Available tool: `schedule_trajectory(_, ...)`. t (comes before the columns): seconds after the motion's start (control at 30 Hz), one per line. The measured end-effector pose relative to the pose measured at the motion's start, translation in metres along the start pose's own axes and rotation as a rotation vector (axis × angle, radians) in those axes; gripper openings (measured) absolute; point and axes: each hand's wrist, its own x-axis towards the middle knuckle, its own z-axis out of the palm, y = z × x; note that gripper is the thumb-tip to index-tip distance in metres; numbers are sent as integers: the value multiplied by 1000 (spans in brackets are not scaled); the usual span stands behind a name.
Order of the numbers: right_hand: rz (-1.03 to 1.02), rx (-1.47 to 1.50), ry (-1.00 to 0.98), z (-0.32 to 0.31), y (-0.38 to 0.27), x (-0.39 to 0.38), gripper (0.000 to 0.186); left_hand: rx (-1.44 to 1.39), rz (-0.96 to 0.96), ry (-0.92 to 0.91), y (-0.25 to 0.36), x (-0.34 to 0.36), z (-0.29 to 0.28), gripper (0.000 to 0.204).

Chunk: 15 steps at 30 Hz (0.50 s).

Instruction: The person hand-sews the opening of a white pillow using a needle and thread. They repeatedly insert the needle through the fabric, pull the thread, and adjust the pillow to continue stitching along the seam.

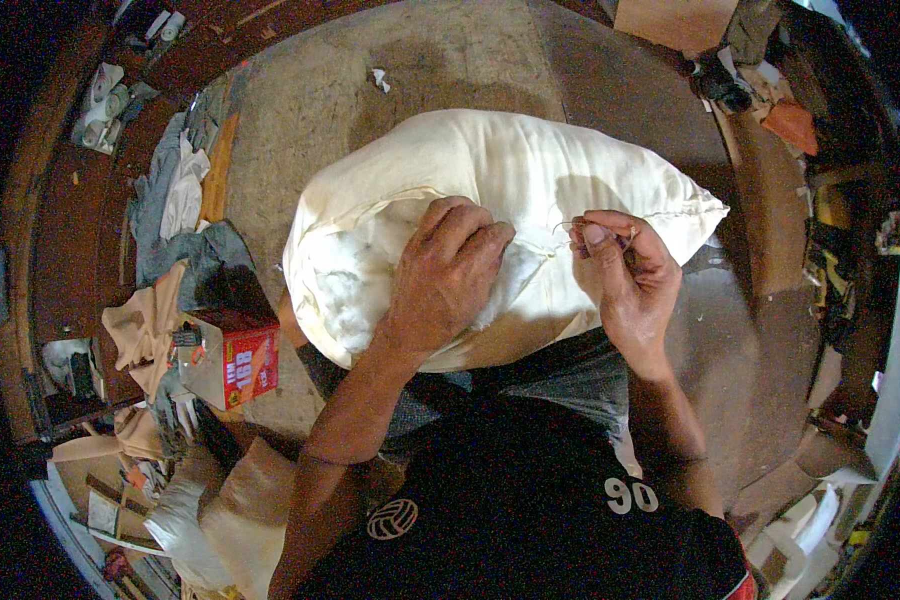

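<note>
Across my lap lies a plump cream cushion point(530, 150), its cover parted on the left side so that white fibre stuffing point(345, 280) shows. My left hand point(450, 265) is closed at the opening, gripping the edge of the cover; its fingertips are partly hidden. To the right of it, my right hand point(630, 280) pinches a thin curved needle point(560, 225) just above the fabric. A gathered seam point point(550, 255) in the cover sits between the two hands. The cushion's right end narrows to a stitched corner.
A red and white box point(245, 360) stands to the left on the floor point(270, 130), near grey cloth point(195, 260) and tan scraps point(145, 320). Wooden shelves with rolls point(110, 105) line the left edge. More scraps and an orange piece point(790, 125) lie at the right.
</note>
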Motion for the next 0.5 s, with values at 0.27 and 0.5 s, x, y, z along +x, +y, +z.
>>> schedule_trajectory(0.27, 22, 33, 5, 2, -1, -2, 13, -7, -55, 38, 1, -3, 4, 30)
schedule_trajectory(0.5, -58, -60, -6, 1, 5, -3, 12, 30, -25, 42, -3, -4, 6, 29)
